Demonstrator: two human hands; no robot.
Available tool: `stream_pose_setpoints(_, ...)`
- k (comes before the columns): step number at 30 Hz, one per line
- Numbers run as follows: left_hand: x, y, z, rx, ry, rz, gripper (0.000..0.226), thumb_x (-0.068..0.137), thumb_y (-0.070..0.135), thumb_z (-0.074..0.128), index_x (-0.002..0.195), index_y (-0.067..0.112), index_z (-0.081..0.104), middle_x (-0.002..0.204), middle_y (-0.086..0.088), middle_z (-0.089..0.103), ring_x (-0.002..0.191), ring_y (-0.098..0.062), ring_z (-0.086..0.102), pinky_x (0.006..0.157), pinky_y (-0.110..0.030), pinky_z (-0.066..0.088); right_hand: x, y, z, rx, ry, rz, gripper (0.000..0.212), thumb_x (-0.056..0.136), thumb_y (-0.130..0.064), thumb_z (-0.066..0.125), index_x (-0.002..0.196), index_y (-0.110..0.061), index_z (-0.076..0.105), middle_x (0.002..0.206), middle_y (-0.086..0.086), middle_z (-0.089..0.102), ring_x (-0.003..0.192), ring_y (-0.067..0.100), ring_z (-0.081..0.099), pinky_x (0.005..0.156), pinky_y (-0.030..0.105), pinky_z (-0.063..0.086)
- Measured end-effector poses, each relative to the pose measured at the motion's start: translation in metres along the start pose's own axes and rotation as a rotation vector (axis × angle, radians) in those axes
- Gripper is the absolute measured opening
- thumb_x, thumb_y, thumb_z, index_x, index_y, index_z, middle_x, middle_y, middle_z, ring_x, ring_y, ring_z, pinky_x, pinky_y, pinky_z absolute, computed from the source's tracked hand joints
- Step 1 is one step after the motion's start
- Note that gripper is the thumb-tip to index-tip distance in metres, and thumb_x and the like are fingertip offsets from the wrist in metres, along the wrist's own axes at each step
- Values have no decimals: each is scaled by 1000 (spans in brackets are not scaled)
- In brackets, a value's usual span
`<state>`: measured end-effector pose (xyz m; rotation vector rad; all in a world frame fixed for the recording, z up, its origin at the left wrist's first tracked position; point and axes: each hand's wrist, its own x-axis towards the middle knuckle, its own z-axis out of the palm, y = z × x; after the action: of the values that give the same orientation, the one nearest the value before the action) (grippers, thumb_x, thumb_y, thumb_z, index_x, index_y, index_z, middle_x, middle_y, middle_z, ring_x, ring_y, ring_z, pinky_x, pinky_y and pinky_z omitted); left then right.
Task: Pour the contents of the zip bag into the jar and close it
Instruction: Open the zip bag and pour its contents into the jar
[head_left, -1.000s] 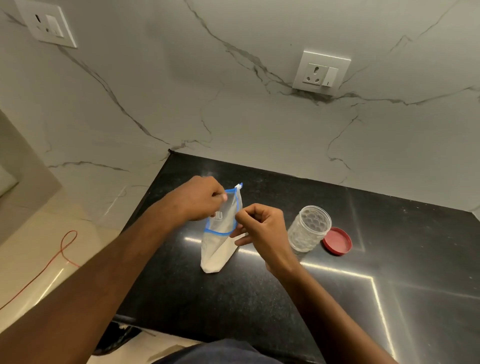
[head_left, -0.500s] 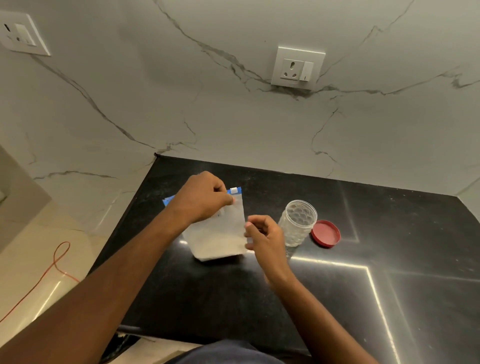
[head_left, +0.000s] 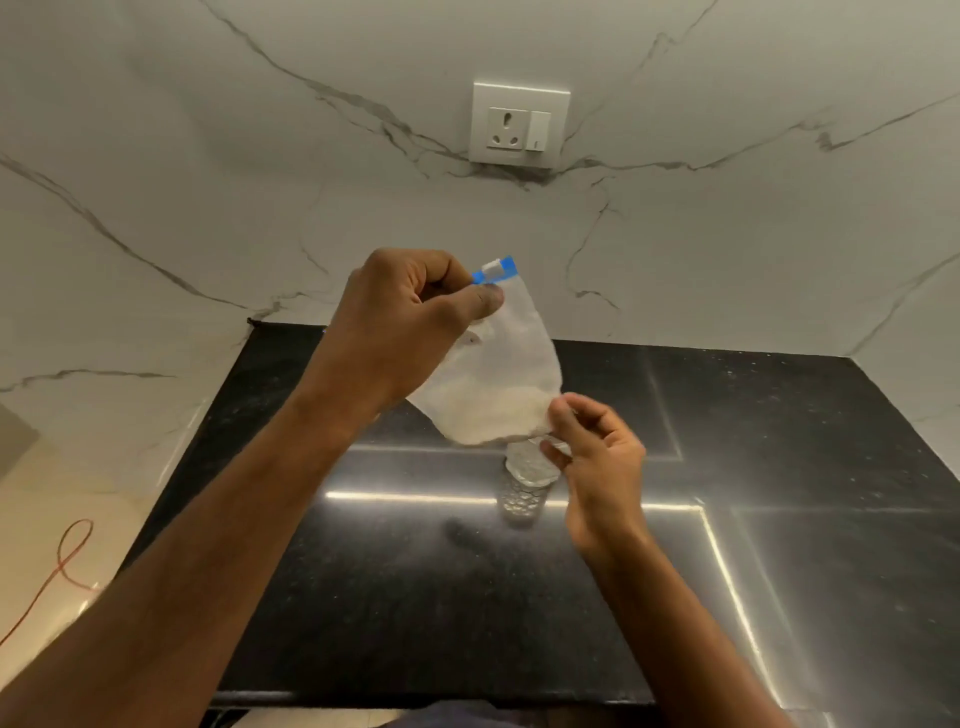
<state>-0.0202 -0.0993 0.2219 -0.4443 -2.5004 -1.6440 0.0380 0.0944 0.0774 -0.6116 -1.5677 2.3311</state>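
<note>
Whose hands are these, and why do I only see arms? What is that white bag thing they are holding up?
There is no machine here. A person wears a camera on their head, so you see what they see: their own two arms reaching out in front.

The left hand pinches the top of a clear zip bag, near its blue strip and white slider. The bag is lifted off the black counter and has white powder sagging at the bottom. The right hand pinches the bag's lower corner.

Right under the bag stands a clear jar on the counter, partly hidden. Behind is a marble wall with a power socket. An orange cable lies on the floor to the left.
</note>
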Motion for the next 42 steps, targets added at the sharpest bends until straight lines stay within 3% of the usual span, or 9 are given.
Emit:
stream_pose_setpoints(3,6,2,15,-167,-24,-80,24,92,32,78,85,9,78,83,-5,81,80,-18,79,72,-44,66,9,-41,-18,104,56,-102,34,82,-20,83,112,-13,69,95,1,79,88,21,75,72,35,61)
stream_pose_setpoints(6,13,0,38,-384,-74,-160,21,92,26,78,83,7,75,89,-9,82,83,-17,80,67,-35,64,17,-78,-43,124,18,-197,42,75,-13,84,114,-17,67,89,-5,78,88,16,76,77,34,64)
stream_pose_setpoints(12,31,-14,82,-624,-187,-251,33,95,24,75,108,-6,72,113,-12,81,102,-21,80,81,-40,67,32,-109,-89,58,109,-320,41,71,-11,87,109,-16,71,86,-4,76,90,15,73,90,37,60)
stream_pose_setpoints(19,43,-46,125,-580,-278,-312,52,85,40,80,111,-5,71,103,-8,82,87,-18,79,68,-27,63,55,-103,-118,-65,198,-365,27,81,-7,86,101,-20,73,94,1,75,91,16,72,90,36,62)
stream_pose_setpoints(22,45,-55,135,-578,-289,-310,43,81,43,81,104,8,72,101,-7,79,87,-17,79,71,-27,63,62,-102,-126,-60,198,-375,35,82,-1,85,107,-19,70,92,3,76,87,14,74,84,30,62)
stream_pose_setpoints(27,50,-67,143,-610,-257,-338,36,90,37,76,105,5,74,113,-23,74,95,-19,77,86,-35,63,69,-106,-128,-27,175,-383,44,71,-18,91,108,-17,68,91,3,75,88,14,74,86,31,61)
stream_pose_setpoints(32,47,-72,145,-630,-253,-342,22,100,27,69,105,11,82,115,-12,80,103,-21,78,80,-25,62,74,-109,-129,-55,175,-447,35,78,-14,90,106,-16,70,87,-5,75,85,10,72,81,25,59)
stream_pose_setpoints(35,43,-75,144,-612,-236,-335,18,99,25,70,96,15,84,110,-9,82,102,-21,79,80,-26,63,74,-113,-128,-68,161,-476,30,81,-11,89,104,-17,70,87,-4,77,85,12,75,80,24,59)
stream_pose_setpoints(42,39,-85,137,-478,-165,-340,15,94,21,75,106,12,80,104,-3,83,103,-22,78,87,-33,64,72,-119,-118,-115,129,-526,28,82,-8,88,103,-15,70,90,2,77,88,16,76,84,26,60)
